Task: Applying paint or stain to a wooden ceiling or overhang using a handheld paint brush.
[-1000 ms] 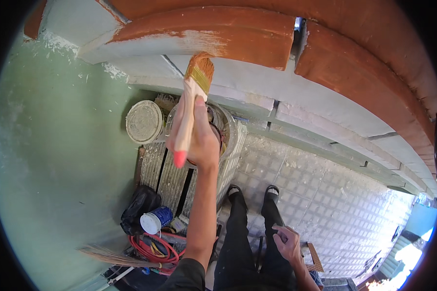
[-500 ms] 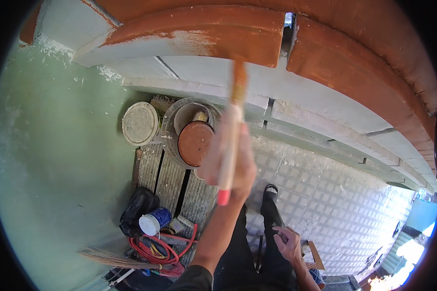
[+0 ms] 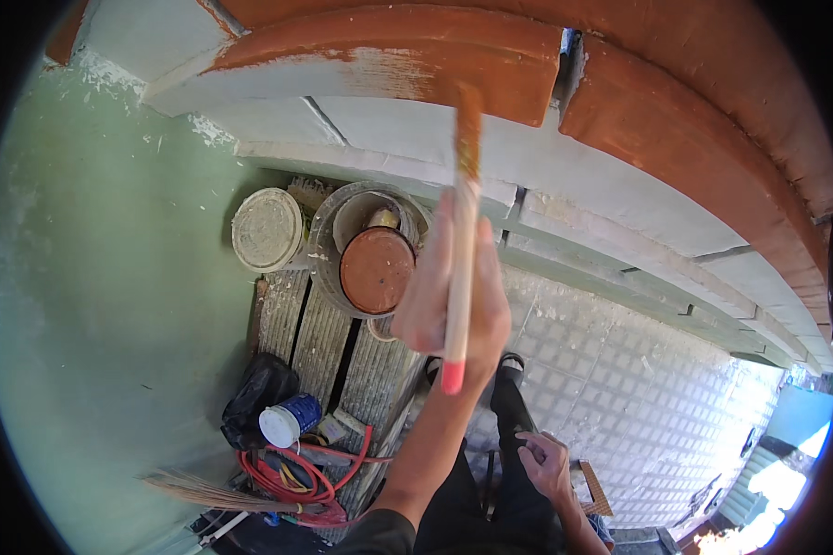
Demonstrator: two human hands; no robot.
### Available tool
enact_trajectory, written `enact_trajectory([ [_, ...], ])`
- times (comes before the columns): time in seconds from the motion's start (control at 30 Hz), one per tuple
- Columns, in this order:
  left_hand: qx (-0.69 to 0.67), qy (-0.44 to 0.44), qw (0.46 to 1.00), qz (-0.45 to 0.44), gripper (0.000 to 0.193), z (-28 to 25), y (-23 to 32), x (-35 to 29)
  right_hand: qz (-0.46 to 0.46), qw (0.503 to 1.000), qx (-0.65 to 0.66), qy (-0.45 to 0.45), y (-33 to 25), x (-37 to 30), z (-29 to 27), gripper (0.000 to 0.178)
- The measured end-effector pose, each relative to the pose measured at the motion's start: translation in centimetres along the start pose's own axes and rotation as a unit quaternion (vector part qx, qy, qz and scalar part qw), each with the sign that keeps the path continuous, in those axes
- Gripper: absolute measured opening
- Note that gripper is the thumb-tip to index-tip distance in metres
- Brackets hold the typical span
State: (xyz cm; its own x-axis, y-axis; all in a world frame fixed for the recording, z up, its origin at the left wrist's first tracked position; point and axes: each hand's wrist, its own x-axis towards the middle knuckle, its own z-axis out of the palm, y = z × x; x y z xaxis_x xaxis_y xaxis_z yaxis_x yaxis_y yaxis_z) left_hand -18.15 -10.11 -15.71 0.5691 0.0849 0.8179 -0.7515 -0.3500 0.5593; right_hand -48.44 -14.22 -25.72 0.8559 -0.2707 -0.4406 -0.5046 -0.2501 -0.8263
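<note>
My left hand (image 3: 453, 287) grips a paintbrush (image 3: 463, 259) with a pale wooden handle and a red end. Its orange-brown bristles point away from me and lie against the front face of a curved ledge (image 3: 504, 79). Wet-looking orange-brown paint covers that face on the right; streaks fade into bare grey-white on the left. Low by my right thigh is my right hand (image 3: 546, 460), its fingers loosely bent and apart, with nothing visible in them. Below the brush hand, an orange-brown paint container (image 3: 377, 270) sits in a large bucket (image 3: 329, 289).
A lidded pail (image 3: 267, 229) stands beside the bucket on grey planks (image 3: 319, 342). Nearer lie a black bag (image 3: 254, 398), a blue-and-white can (image 3: 292, 419), a coiled red hose (image 3: 338, 481) and a straw broom (image 3: 213, 490). A green wall (image 3: 111, 296) rises left; patterned tiles (image 3: 611, 388) lie right.
The brush and my left hand have shifted slightly right, and the bristles sit a little higher on the ledge face. The whole view has moved slightly. My right hand stays by the thigh.
</note>
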Motion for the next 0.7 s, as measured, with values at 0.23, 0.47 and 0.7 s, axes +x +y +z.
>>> enact_trajectory([
  [0.23,-0.028,-0.020,0.995,-0.090,0.031,0.3,1.5,0.2,0.018,1.000,0.010,0.002,0.0,-0.1,0.0,0.027],
  [0.47,0.046,-0.005,0.991,0.128,0.023,-1.1,-1.9,1.3,-0.003,1.000,0.001,0.017,0.4,0.0,0.0,0.026],
  [0.7,0.011,0.121,0.981,-0.150,0.025,-5.2,-5.5,6.1,-0.008,1.000,0.010,0.027,0.1,0.1,-0.6,0.026],
])
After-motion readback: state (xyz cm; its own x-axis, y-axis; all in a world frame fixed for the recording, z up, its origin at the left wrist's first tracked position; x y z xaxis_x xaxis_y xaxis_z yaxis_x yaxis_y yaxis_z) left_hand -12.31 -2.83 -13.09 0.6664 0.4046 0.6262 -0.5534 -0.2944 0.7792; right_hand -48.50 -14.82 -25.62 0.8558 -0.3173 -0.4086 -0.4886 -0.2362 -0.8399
